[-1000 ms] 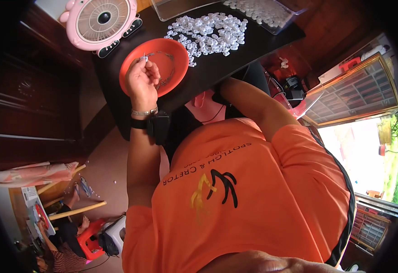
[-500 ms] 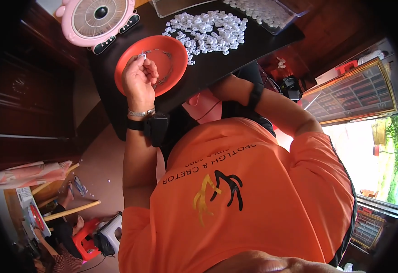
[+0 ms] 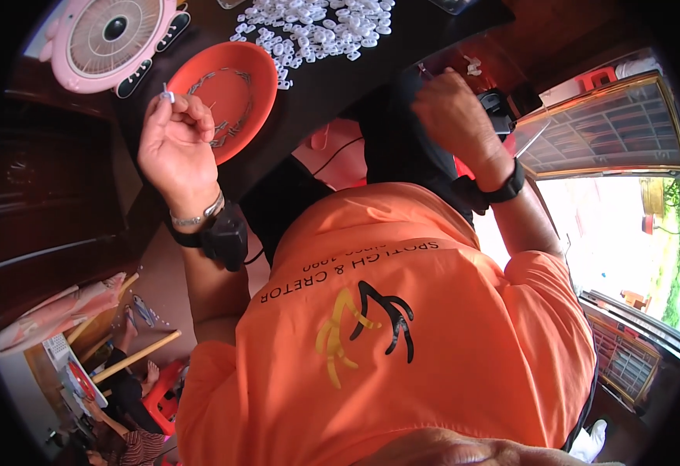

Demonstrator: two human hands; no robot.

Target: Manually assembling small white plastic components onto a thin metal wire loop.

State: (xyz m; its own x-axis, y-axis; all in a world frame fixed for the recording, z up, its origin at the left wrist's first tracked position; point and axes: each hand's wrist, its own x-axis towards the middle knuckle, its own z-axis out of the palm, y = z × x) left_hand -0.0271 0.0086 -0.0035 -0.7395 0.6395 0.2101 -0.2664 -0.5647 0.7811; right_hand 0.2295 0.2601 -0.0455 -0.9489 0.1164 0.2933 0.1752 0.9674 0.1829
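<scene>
Pink plastic rings the one round fan (image 3: 114, 31) at the upper left, lying on the black table (image 3: 332, 85). Just right of it sits one orange-red dish (image 3: 235, 89) with thin metal pins scattered inside, too small to count. Over the dish's left rim, the left hand (image 3: 173, 144) is raised, fingers curled together and pinching one small white clip (image 3: 166, 95) at the fingertips; its long axis stands roughly upright, pointing toward the fan. That wrist carries a silver bracelet and a black band. Further right, one loose heap of white clips (image 3: 316, 27), too many to count, spreads across the table's far side. The right hand (image 3: 452, 116) hangs below the table edge over dark cloth, fingers bent; whether they grip anything I cannot tell.
</scene>
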